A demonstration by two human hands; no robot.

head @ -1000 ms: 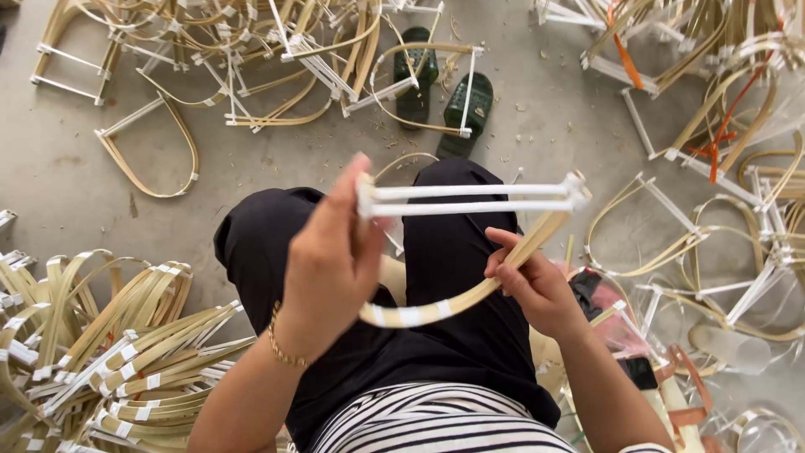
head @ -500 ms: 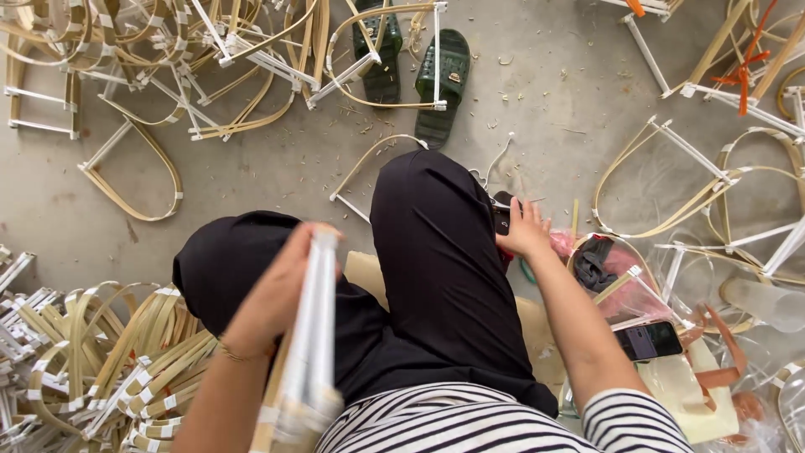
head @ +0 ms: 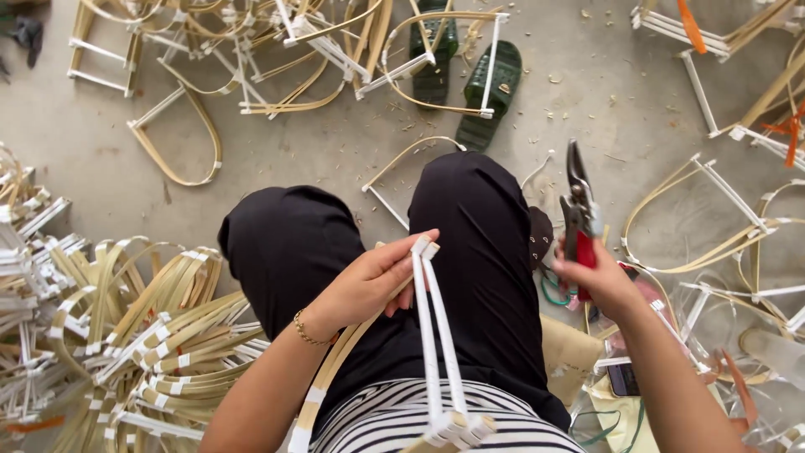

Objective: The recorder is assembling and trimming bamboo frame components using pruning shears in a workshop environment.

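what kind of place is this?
Likely a small floor-level craft workshop. Bent bamboo frames lie scattered over a bare concrete floor, the left hand holds a taped frame, and the right hand grips red-handled cutters.

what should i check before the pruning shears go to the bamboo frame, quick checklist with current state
1. Left hand grips the bamboo frame at its top corner: ok.
2. Right hand holds the pruning shears by the red handles: ok.
3. Blades point up, away from both hands: ok.
4. Blades open or shut: cannot tell.
5. Shears are apart from the frame, not yet at a cutting spot: not ok.
6. Frame's lower end lies over the lap, near the striped shirt: cannot tell if clear.
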